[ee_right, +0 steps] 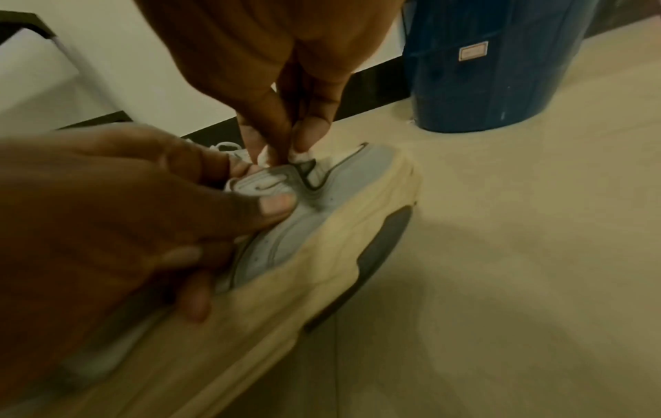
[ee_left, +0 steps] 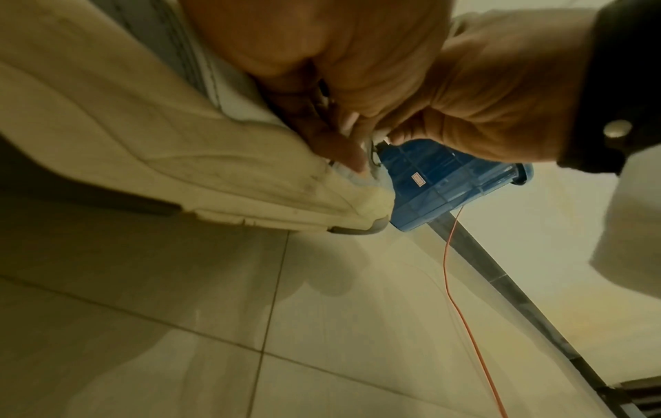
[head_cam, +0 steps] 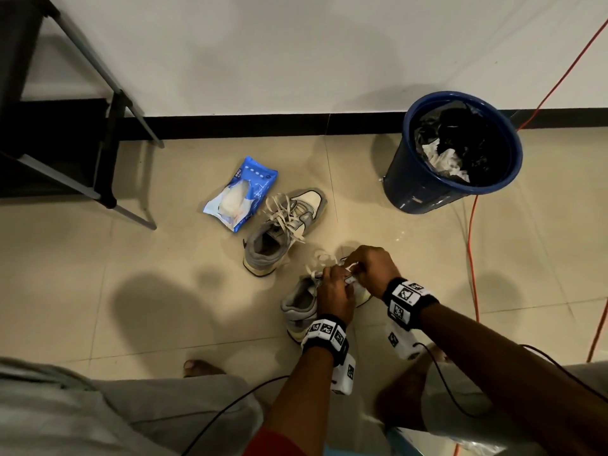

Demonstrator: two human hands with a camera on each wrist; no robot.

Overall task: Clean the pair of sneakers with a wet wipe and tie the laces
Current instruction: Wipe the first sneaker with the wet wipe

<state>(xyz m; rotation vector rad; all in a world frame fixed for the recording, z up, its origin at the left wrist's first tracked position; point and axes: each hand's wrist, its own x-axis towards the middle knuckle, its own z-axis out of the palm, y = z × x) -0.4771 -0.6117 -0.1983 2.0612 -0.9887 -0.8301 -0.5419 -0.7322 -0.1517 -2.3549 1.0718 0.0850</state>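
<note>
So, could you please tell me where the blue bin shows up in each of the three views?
Head: blue bin stands upper right, against the wall.
Left wrist: blue bin right of centre, tilted, behind the sneaker toe.
Right wrist: blue bin top right, only its side.
Shared landmark: the near sneaker that both hands work on.

Blue bin (head_cam: 424, 192) (black liner, crumpled paper inside) by the wall; orange cable (head_cam: 471, 245) alongside.
</note>
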